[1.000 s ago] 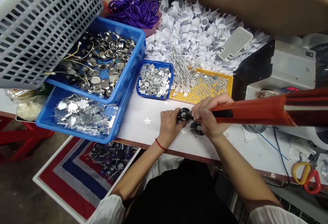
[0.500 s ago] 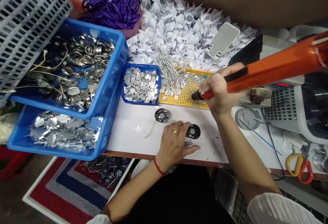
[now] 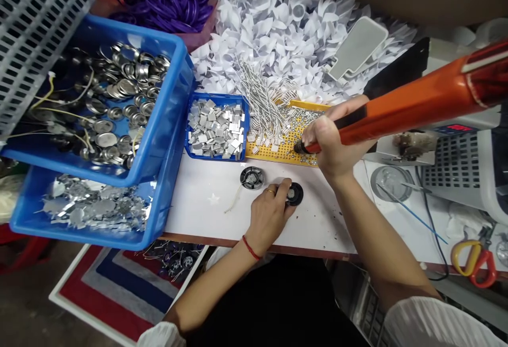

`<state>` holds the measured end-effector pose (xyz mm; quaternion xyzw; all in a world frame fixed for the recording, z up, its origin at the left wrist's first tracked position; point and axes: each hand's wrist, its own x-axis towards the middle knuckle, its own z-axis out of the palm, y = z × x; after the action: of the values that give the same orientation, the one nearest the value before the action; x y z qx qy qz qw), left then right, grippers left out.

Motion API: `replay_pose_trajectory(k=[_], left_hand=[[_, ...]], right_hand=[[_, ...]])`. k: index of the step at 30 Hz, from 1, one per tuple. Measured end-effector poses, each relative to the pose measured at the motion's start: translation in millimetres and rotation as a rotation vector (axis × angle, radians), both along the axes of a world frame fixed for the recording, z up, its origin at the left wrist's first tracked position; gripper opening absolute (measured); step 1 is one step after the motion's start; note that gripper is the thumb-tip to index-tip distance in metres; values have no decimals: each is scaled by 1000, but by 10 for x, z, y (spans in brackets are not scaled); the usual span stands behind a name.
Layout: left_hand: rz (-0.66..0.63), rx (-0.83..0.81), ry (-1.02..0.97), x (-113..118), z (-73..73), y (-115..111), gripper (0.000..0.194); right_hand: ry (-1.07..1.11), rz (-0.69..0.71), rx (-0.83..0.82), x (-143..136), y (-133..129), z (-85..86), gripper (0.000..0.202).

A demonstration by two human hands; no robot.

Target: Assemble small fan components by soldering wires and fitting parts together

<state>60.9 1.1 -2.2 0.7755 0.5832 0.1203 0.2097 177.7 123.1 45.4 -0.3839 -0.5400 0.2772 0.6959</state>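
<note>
The black round part (image 3: 295, 194) lay on the white tabletop (image 3: 210, 220), on the near side of the yellow tray (image 3: 270, 155). The left hand (image 3: 272, 212) had it in a light pinch, index finger at its far-left edge and thumb curled by its near-left edge. It looked light and stiff, likely plastic around a paler centre, so the rim seemed the right place to take hold, with the middle left free of pressure. A second round part (image 3: 251, 177) sat just off the tray's near-left corner, trailing a thin pale wire (image 3: 234, 199) (probably the most fragile bit, and no place to lift it by).

The right hand (image 3: 337, 140) was wrapped around the lower end of the orange driver (image 3: 413, 103), whose dark tip stood over the tray's near edge; whether it touched the small metal pieces (image 3: 301, 125) there could not be told. The long, stiff body stretched away to the tray's right and looked the heaviest thing in hand; a grip this close to the tip should favour aim, though the upper end could pull on the wrist.
</note>
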Motion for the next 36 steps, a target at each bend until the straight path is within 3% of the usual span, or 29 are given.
replay_pose_trajectory(k=[8, 18, 26, 31, 33, 36], left_hand=[[24, 111, 26, 48, -138, 11, 53], [42, 178, 16, 58, -178, 8, 52], [44, 126, 16, 53, -180, 3, 52], [40, 99, 15, 53, -163, 6, 52], [37, 91, 11, 52, -163, 6, 53], [38, 110, 3, 53, -172, 7, 55]], right_hand=[[-72, -49, -19, 2, -46, 39, 18], [-70, -60, -7, 12, -25, -34, 19], [44, -38, 46, -11, -25, -5, 21], [8, -64, 7, -43, -25, -26, 22], [-6, -62, -7, -37, -25, 32, 23], [76, -83, 24, 24, -101, 249, 27]])
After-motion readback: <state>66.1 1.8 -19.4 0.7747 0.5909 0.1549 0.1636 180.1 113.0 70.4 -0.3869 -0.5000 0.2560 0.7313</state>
